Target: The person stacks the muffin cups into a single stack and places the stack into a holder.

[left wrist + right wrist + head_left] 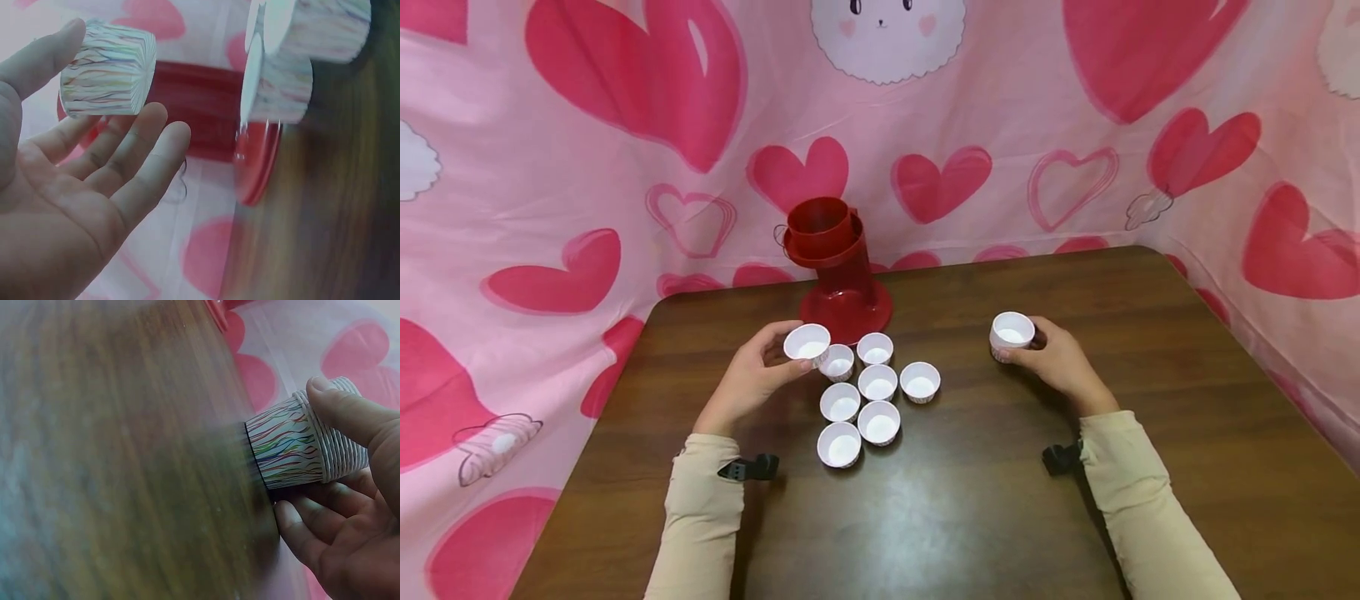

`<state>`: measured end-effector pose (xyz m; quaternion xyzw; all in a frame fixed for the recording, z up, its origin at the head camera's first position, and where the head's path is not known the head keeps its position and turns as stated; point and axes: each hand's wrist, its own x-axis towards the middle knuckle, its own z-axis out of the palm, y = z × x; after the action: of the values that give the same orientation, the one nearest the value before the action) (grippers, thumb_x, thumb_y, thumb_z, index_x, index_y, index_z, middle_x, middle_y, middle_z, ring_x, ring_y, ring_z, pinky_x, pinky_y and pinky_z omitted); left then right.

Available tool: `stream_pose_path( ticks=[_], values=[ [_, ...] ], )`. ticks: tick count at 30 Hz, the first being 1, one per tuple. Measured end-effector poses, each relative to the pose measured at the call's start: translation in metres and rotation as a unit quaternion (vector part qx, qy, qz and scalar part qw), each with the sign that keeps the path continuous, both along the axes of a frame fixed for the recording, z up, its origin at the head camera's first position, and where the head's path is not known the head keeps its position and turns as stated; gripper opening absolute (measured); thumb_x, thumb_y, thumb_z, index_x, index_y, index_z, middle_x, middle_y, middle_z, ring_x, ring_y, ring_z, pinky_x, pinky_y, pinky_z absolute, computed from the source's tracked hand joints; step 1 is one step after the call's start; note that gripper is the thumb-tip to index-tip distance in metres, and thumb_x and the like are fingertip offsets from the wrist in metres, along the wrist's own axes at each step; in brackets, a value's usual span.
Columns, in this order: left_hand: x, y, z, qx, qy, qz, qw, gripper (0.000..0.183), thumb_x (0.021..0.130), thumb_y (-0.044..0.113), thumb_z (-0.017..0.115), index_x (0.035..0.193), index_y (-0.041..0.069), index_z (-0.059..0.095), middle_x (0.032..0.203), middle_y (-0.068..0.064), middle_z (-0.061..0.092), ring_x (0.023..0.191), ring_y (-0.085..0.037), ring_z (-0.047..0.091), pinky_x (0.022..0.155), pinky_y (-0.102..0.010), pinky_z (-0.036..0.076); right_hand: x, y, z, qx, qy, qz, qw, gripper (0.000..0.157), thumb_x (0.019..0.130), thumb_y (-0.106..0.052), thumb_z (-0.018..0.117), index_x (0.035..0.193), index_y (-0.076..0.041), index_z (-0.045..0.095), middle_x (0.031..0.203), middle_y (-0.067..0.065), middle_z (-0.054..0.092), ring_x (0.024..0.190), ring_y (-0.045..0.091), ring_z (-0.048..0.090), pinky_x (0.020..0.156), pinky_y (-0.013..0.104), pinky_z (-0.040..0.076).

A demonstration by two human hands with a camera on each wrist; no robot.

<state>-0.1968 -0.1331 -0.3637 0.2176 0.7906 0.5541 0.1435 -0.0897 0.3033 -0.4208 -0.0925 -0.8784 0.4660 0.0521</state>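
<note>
A curtained-off indoor spot, its room type unclear: pink fabric printed with red hearts and a fluffy white face hangs left, far and right around a brown wood-grain surface.

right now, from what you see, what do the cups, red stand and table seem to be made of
Cups: probably paper, fairly matt; fine pleats and rolled rims suggest it.
Red stand: likely plastic, glossy with bright highlights, though painted metal is possible.
Table: wood or wood-look laminate, softly shiny; brown grain shows.
</note>
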Motion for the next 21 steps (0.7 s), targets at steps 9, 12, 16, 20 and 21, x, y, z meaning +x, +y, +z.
stream_pose_path(
  ticks=[9, 12, 16, 20, 21],
  values=[
    [0.002, 0.033, 0.017, -0.012, 0.024, -0.011, 0.9996, 0.059, 0.089, 0.020, 0.079, 0.142, 0.012, 0.055, 0.127, -0.012, 0.060, 0.107, -0.033, 0.061, 0.085, -0.038, 0.055, -0.001, 0.002, 0.002, -0.005, -0.001, 0.003, 1.000, 0.067, 0.084, -0.026, 0.085, 0.135, 0.006, 0.054, 0.122, 0.025, 0.063, 0.111, 0.033, 0.059, 0.094, 0.043, 0.046],
    [0.001, 0.048, 0.025, -0.017, 0.032, -0.026, 0.9990, 0.060, 0.089, 0.021, 0.079, 0.143, 0.014, 0.055, 0.132, -0.009, 0.059, 0.110, -0.031, 0.060, 0.089, -0.043, 0.054, -0.001, 0.003, 0.003, -0.005, -0.001, 0.006, 1.000, 0.067, 0.084, -0.026, 0.085, 0.134, 0.006, 0.054, 0.122, 0.025, 0.063, 0.112, 0.034, 0.059, 0.095, 0.046, 0.046],
    [0.001, 0.070, 0.033, -0.022, 0.050, -0.047, 0.9974, 0.059, 0.089, 0.020, 0.079, 0.142, 0.014, 0.056, 0.132, -0.006, 0.059, 0.112, -0.028, 0.060, 0.094, -0.045, 0.051, 0.001, 0.004, 0.003, -0.007, -0.006, 0.006, 1.000, 0.066, 0.084, -0.024, 0.084, 0.135, 0.006, 0.054, 0.123, 0.025, 0.062, 0.112, 0.035, 0.058, 0.095, 0.047, 0.046],
    [0.003, 0.088, 0.040, -0.026, 0.064, -0.065, 0.9955, 0.056, 0.089, 0.016, 0.078, 0.140, 0.011, 0.057, 0.124, -0.007, 0.063, 0.105, -0.028, 0.063, 0.089, -0.043, 0.053, 0.001, 0.003, 0.003, -0.007, -0.008, 0.011, 1.000, 0.066, 0.085, -0.023, 0.084, 0.136, 0.006, 0.053, 0.124, 0.025, 0.062, 0.113, 0.035, 0.058, 0.096, 0.047, 0.046],
    [0.003, 0.093, 0.042, -0.027, 0.067, -0.069, 0.9950, 0.055, 0.088, 0.016, 0.079, 0.139, 0.011, 0.058, 0.123, -0.007, 0.063, 0.104, -0.028, 0.064, 0.088, -0.043, 0.054, 0.001, 0.003, 0.003, -0.007, -0.007, 0.014, 1.000, 0.066, 0.085, -0.023, 0.084, 0.136, 0.006, 0.053, 0.124, 0.025, 0.062, 0.113, 0.035, 0.058, 0.096, 0.047, 0.045]
  ],
)
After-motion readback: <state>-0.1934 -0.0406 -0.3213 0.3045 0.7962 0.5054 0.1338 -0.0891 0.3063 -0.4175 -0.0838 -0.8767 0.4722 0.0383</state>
